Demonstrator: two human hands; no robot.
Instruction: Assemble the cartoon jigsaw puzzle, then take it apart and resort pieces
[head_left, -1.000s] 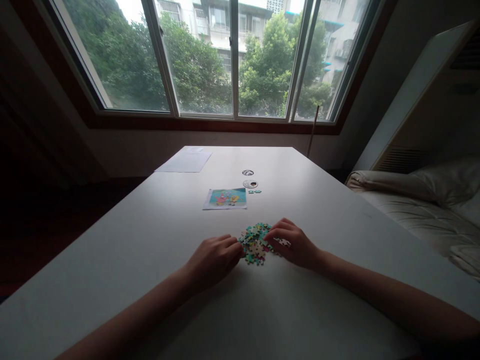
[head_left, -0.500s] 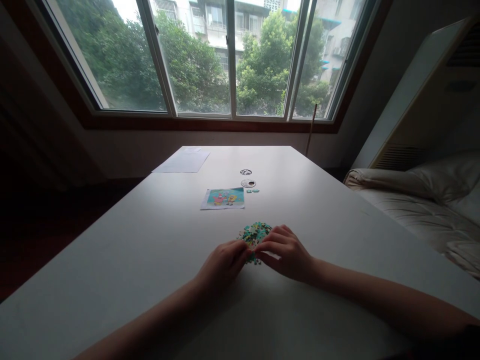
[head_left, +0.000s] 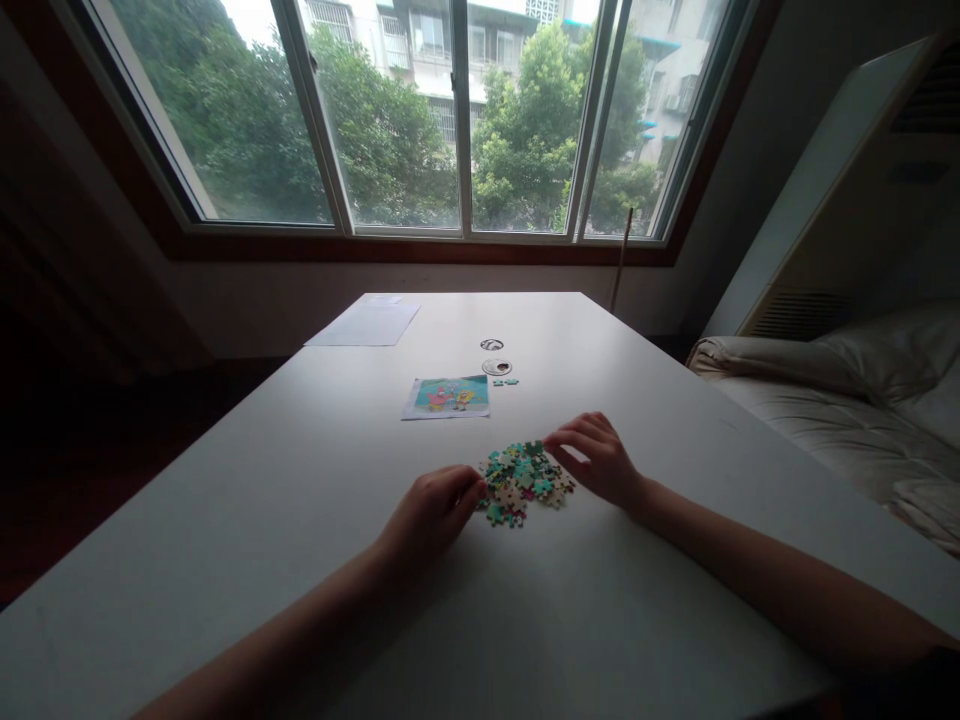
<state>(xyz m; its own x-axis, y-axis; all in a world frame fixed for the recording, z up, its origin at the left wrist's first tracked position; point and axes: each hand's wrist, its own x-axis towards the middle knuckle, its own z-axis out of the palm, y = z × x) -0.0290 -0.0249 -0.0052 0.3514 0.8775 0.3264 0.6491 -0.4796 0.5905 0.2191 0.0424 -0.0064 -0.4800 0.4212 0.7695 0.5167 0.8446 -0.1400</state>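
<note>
A loose heap of jigsaw puzzle pieces [head_left: 517, 482], mostly green and teal with some tan, yellow and dark red ones, lies on the white table [head_left: 300, 500]. At the heap's left edge is my left hand [head_left: 439, 500], fingers curled and thumb pressed against them; whatever it holds is hidden. My right hand [head_left: 596, 460] reaches the heap's upper right side, its thumb and fingertips together at a dark green puzzle piece [head_left: 533, 449]. Beyond the heap lies a reference picture [head_left: 450, 396] of cartoon figures on a teal background.
Two small joined-looking teal pieces [head_left: 505, 382] sit right of the picture. Behind them are two round black-and-white discs [head_left: 496, 367]. White paper sheets [head_left: 364, 325] lie at the far left corner. A pale sofa [head_left: 810, 390] stands to the right, and a window [head_left: 405, 130] is ahead.
My hands have moved apart from over the heap, the right one up and to the right, the left one slightly left. More of the heap shows, spread wider to the right.
</note>
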